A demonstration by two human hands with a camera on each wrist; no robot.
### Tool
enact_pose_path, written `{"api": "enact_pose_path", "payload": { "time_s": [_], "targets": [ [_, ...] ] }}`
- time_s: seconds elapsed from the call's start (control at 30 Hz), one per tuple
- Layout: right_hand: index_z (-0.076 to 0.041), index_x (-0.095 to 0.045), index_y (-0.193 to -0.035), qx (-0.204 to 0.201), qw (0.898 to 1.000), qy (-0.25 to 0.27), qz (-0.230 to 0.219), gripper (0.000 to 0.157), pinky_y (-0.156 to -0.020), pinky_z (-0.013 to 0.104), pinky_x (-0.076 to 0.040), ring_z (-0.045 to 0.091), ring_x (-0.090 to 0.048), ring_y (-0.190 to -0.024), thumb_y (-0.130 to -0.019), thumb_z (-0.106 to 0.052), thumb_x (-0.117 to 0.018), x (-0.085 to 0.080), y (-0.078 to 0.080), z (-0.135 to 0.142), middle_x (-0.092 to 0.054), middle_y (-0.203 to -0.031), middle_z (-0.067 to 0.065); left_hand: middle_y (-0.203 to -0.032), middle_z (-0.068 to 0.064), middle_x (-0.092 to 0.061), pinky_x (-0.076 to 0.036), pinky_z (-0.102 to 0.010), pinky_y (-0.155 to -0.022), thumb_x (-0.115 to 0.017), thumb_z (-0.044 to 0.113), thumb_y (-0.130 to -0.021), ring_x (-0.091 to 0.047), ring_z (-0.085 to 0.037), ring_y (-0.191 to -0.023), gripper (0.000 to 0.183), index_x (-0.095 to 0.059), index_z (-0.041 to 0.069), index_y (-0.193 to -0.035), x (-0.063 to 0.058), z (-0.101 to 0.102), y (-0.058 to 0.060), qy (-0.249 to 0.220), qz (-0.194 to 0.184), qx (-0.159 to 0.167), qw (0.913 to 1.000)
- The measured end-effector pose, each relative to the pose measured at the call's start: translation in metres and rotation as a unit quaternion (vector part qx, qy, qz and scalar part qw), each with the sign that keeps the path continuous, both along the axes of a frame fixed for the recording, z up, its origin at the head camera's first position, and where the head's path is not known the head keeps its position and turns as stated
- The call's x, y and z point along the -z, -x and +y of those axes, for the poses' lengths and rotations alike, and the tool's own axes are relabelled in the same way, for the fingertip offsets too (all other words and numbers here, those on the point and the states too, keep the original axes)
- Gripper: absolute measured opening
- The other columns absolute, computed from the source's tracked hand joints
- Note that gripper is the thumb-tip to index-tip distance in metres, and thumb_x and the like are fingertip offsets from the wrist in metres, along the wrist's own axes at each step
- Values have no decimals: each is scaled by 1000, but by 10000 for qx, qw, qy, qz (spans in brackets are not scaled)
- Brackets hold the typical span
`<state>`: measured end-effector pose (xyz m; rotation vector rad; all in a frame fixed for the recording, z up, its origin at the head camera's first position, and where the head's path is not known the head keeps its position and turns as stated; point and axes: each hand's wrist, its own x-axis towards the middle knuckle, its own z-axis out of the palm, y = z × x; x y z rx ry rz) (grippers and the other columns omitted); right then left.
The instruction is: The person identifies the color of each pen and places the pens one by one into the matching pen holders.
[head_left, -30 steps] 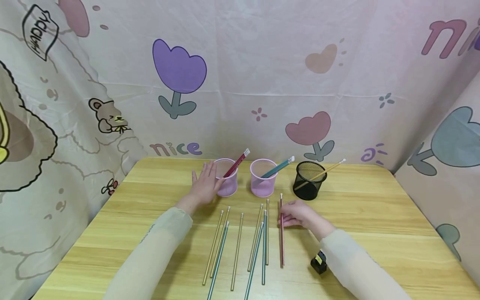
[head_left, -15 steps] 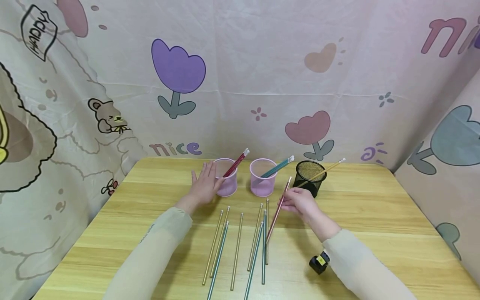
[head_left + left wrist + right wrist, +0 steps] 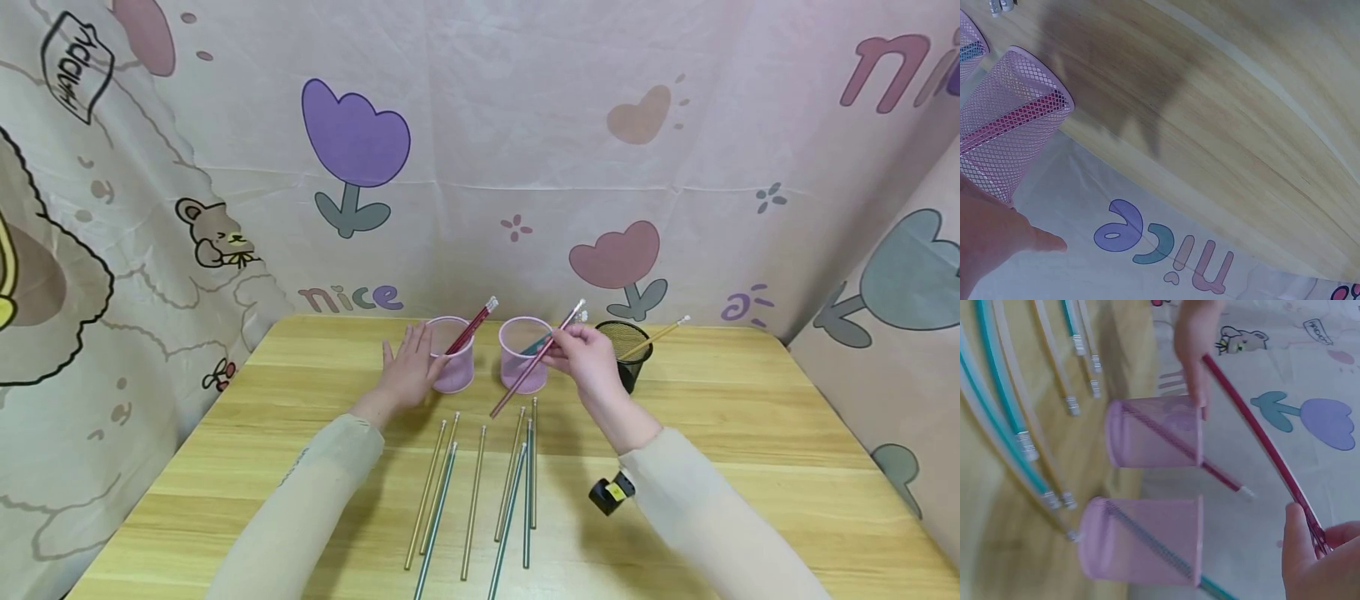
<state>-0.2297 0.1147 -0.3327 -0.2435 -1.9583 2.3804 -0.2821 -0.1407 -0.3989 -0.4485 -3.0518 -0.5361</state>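
My right hand [image 3: 588, 358] pinches a red pencil [image 3: 517, 389] between thumb and fingers, its white eraser end up. The pencil slants in front of the middle pink mesh cup [image 3: 512, 358], which holds teal pencils [image 3: 534, 346]. In the right wrist view, the held pencil [image 3: 1254, 425] stretches from my fingertips toward the other hand. My left hand [image 3: 408, 371] rests with straight, spread fingers against the left pink mesh cup [image 3: 453, 377]. Red pencils [image 3: 476, 321] lean inside that cup. In the left wrist view, my left hand [image 3: 997, 240] shows beside the cup's mesh wall.
Right of the pink cups stands a black mesh cup [image 3: 636, 346] with a yellow pencil [image 3: 663, 331], partly behind my right hand. Several gold pencils [image 3: 474, 504] and teal pencils [image 3: 437, 521] lie on the wooden table [image 3: 300, 367]. A printed cloth [image 3: 480, 150] hangs behind.
My right hand has lifted the red pencil off the table and carried it up and left to the middle pink cup, tilting it. The left hand has stayed put.
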Motion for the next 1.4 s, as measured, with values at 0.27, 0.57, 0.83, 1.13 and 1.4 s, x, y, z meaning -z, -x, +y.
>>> {"api": "enact_pose_path", "payload": {
  "time_s": [0.27, 0.57, 0.83, 1.13, 1.4],
  "targets": [
    [9, -51, -101, 915, 9937, 359, 537, 12, -67, 17, -56, 4, -65, -61, -91, 2, -49, -16, 25, -23, -62, -65, -4, -157, -19, -4, 10, -64, -110, -30, 41, -101, 1, -37, -145, 69, -6, -3, -149, 0, -1, 0, 14, -29, -11, 10000],
    [8, -52, -104, 1560, 9844, 596, 554, 15, -77, 26, -57, 7, -64, -65, -91, 2, -50, -12, 49, -39, -62, -79, 7, -157, -18, -3, 9, -64, -110, -30, 40, -101, -1, -37, -145, 69, -6, -3, -148, 1, -1, 0, 23, 9, -9, 10000],
    [9, -51, -113, 1488, 9876, 391, 308, 23, -87, 32, -55, 19, -64, -82, -92, 0, -52, -5, 55, -49, -62, -110, 28, -157, -18, -4, 9, -64, -110, -30, 41, -101, -2, -38, -145, 69, -6, -3, -149, 1, 0, 1, 1, 22, -1, 10000],
    [10, -52, -112, 1143, 9915, -525, 326, 23, -82, 33, -56, 33, -66, -88, -92, -1, -51, 2, 60, -58, -63, -109, 30, -157, -19, -5, 7, -66, -110, -30, 41, -101, -2, -38, -145, 69, -6, -3, -149, 3, 0, 3, 12, 29, 12, 10000],
    [10, -54, -108, 627, 9925, -1037, 185, 20, -67, 27, -58, 3, -56, -53, -92, -2, -52, 4, 62, -68, -65, -104, 30, -157, -18, -4, 9, -65, -110, -30, 41, -101, 0, -37, -145, 69, -6, -2, -149, 2, 0, 3, -22, -13, -6, 10000]
  ]
}}
